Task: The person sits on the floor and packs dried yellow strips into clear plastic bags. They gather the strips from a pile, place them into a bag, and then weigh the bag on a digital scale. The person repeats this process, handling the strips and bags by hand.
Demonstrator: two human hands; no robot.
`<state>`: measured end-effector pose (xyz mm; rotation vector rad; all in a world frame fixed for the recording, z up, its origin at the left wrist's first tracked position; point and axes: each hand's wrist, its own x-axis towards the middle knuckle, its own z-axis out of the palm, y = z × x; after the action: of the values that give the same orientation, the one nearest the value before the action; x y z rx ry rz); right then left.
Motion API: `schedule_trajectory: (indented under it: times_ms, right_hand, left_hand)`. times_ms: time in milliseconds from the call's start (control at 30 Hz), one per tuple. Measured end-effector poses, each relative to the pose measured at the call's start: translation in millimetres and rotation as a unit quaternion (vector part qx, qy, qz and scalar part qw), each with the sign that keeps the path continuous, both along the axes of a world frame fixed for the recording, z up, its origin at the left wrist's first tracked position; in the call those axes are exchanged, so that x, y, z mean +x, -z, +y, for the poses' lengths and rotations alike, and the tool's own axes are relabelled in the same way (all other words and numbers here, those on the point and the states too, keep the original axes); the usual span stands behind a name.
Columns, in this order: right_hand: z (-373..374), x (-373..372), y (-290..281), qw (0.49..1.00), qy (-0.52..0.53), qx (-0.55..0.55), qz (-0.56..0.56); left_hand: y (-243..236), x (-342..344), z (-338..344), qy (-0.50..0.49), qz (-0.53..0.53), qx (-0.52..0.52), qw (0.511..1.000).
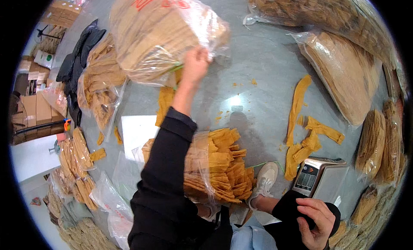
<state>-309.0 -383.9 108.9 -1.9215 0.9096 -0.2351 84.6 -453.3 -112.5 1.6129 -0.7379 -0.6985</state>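
Observation:
My left hand (196, 65) reaches far forward, its fingers closed on the near right side of a big clear plastic bag (150, 32). Packed tan, layered sheets fill the bag, and red marks show on its far end. Closer to me, a bundle of amber-brown, wrinkled dried strips (226, 166) sits in clear plastic, partly behind my left sleeve. My right hand (316, 222) hovers low at the right, holding nothing, with fingers loosely bent and thumb apart. Nearest to it is a digital scale (316, 179) with a metal plate.
Loose amber strips (297, 116) lie on the grey floor (258, 69) at the right. Large filled bags (340, 73) line the right side. At the left are another filled bag (101, 80), a black garment (79, 65), a white sheet (137, 133) and crumpled plastic bags (112, 204).

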Motion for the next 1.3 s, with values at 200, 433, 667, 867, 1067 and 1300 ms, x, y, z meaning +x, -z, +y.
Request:
schedule_trajectory:
  times_ms: [200,433,667,867,1067,1300]
  right_hand:
    - [11.8,16.3,-0.5,0.999,-0.038,-0.012,0.018]
    - [35.2,23.6,-6.4,0.994,-0.077,-0.048,0.058]
    - [54.5,22.9,-7.7,0.991,-0.092,-0.096,0.028]
    - [60.9,17.7,-11.0,0.986,-0.127,-0.109,-0.007]
    - [62.0,14.0,-11.1,0.984,-0.147,-0.102,-0.021]
    - [59.3,9.5,-11.9,0.983,-0.148,-0.105,-0.034]
  left_hand:
    - [6.6,-100.8,0.1,0.061,-0.058,-0.028,0.996]
    - [9.5,-169.4,27.3,0.107,-0.086,-0.105,0.985]
    - [96.3,-142.4,103.9,0.043,0.019,0.193,0.980]
    - [73.6,-135.9,96.1,-0.140,0.100,0.136,0.976]
    - [70.7,-148.9,67.3,-0.102,0.184,0.199,0.957]
    - [97.4,-145.5,62.7,-0.089,0.134,0.161,0.974]
